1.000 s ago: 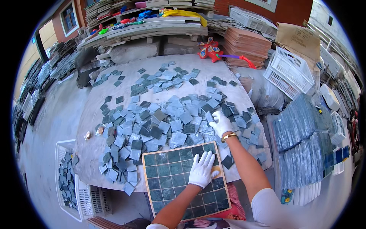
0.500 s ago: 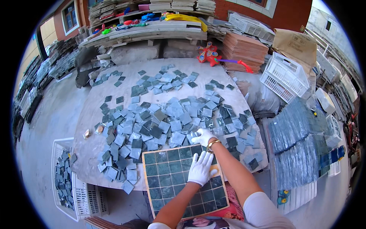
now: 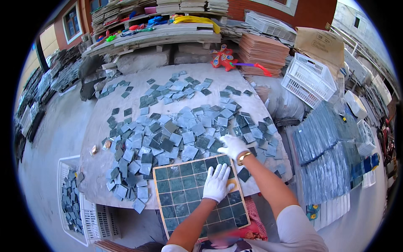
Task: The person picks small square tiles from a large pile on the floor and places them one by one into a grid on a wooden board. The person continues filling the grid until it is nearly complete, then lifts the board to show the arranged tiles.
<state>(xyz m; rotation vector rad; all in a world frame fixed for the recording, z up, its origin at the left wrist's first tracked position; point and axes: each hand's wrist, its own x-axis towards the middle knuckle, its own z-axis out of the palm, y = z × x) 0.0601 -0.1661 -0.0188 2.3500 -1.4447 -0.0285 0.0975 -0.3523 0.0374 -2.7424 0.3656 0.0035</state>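
Observation:
A square tray (image 3: 154, 181) with a pale wooden rim tilts at the table's near edge, over my lap. Dark green stone tiles (image 3: 190, 182) fill it in a grid; bare tan backing shows beside my left thumb. Gloved in white, my left hand (image 3: 215, 185) lies flat across the right part of the grid, fingers stretched out. My right hand (image 3: 234, 147), also gloved and with a gold bracelet at its wrist, hovers just beyond the tray's far right corner, by the loose tiles (image 3: 197, 129). Its thumb and fingers are apart, and I see nothing in them.
Loose tiles spread over the broad pale table (image 3: 100, 138). A white crate (image 3: 90, 206) of tiles stands at the lower left. Wrapped tile stacks (image 3: 321, 168) and white crates (image 3: 310, 80) stand right. A red toy (image 3: 223, 58) and reddish sheets (image 3: 263, 54) sit at the back.
My right hand has shifted slightly farther away from the tray's far edge, and its fingers have spread. The left hand stays flat on the grid. The whole view has moved a little.

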